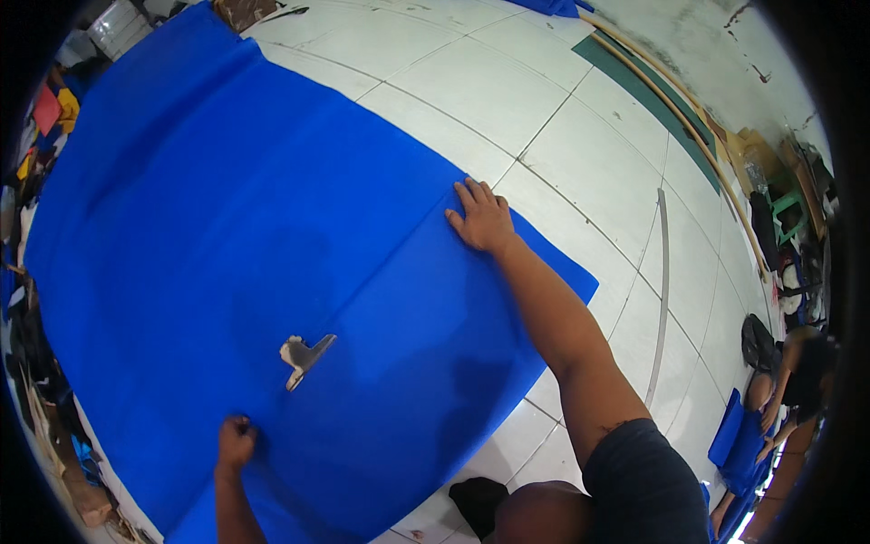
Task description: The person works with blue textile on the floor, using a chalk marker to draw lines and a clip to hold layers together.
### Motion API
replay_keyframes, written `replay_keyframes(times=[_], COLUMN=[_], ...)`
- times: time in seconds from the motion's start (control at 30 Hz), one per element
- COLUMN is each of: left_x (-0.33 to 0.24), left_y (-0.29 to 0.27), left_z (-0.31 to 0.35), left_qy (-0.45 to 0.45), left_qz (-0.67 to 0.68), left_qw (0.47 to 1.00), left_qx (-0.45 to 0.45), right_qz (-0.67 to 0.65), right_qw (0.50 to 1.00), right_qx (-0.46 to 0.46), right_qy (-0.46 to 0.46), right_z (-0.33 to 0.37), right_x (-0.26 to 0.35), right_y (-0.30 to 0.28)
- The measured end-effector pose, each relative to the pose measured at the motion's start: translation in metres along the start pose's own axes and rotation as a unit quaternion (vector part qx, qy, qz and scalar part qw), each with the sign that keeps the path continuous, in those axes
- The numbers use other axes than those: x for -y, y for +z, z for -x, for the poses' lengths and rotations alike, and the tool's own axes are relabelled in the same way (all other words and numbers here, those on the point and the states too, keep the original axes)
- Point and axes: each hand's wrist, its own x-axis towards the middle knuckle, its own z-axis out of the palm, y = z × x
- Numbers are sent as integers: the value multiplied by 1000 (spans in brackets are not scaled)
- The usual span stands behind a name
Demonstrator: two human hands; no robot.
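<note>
A large sheet of blue cloth point(172, 245) lies spread over the floor, with a crease running diagonally across it. My right hand point(482, 218) rests flat at the cloth's far right edge, fingers spread, beside the upper end of the crease. Nearer to me on the left, my left hand point(236, 442) is closed at the cloth; a small dark spot shows at its fingertips, and what they grip is hidden. Between the hands, closer to the left one, lies a small angular object point(310, 355), dark grey with worn beige parts.
White tiles point(580, 163) form the floor. A long grey metal strip point(663, 290) lies on the right. Wooden poles point(707, 154) and a green board point(648, 95) lie farther back. Another person point(788, 390) sits at the right by blue cloth. Mixed scraps point(68, 453) line the left.
</note>
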Motion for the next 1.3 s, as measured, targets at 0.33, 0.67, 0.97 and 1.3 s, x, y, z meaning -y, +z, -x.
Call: replay_keyframes(times=[0.33,0.67,0.97,1.3], left_x=[-4,19,14,-10], left_y=[15,15,12,7], left_z=[5,3,1,6], left_qy=[122,149,127,102], left_qz=[39,64,31,20], left_qw=[991,985,991,994], left_qx=[-44,-57,-39,-28], right_qz=[19,3,53,-465], right_qw=[995,989,914,736], right_qx=[-94,110,-230,-61], right_qy=[-14,-98,330,488], right_z=[20,282,268,250], right_x=[-14,14,-206,-107], right_y=[0,-8,-43,-36])
